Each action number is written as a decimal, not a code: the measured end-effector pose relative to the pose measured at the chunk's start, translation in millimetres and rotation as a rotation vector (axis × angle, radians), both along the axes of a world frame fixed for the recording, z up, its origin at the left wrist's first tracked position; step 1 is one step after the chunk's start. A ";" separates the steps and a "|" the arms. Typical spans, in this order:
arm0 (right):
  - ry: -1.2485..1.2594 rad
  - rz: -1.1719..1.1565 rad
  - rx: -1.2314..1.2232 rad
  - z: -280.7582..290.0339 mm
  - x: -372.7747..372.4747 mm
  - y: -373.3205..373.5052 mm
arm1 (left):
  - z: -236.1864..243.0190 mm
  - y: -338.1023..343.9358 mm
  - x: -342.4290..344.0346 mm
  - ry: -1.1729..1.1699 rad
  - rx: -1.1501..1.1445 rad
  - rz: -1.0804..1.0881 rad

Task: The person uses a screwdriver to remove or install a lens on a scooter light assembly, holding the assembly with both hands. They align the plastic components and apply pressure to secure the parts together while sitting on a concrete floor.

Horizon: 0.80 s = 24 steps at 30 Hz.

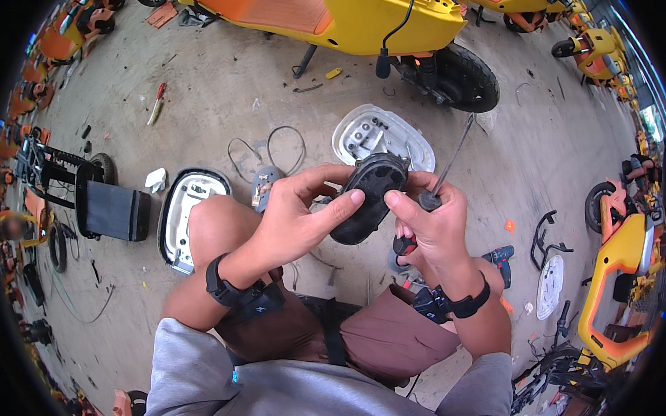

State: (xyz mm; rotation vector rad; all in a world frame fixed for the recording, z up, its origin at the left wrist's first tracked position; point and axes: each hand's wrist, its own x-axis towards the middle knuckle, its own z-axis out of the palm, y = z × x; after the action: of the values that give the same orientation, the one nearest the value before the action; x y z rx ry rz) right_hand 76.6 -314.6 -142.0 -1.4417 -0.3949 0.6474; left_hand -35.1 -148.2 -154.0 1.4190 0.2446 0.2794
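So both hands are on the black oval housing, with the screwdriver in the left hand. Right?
Not quite: the head view shows the screwdriver in the right hand, not the left hand. Both are on the black oval housing.

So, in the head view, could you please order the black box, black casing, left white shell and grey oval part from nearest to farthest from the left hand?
1. Black casing: in the left hand's grip.
2. Grey oval part: just left.
3. Left white shell: farther left.
4. Black box: left of that shell.
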 end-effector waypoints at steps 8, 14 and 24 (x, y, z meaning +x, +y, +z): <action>0.075 0.024 -0.044 -3.5 0.6 3.3 | 0.5 5.7 -2.6 0.093 -0.003 0.000; 0.417 -0.287 0.095 -17.3 40.1 5.2 | -4.2 13.8 5.6 -0.024 -0.144 0.209; 0.558 -0.277 -0.119 -109.6 85.2 11.4 | -10.5 50.0 5.0 0.029 -0.472 0.497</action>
State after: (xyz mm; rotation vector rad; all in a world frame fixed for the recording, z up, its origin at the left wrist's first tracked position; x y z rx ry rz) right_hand 161.8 -303.1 -251.7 -1.3272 0.2787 0.8198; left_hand -30.0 -98.2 -164.4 0.8798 0.6459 0.5673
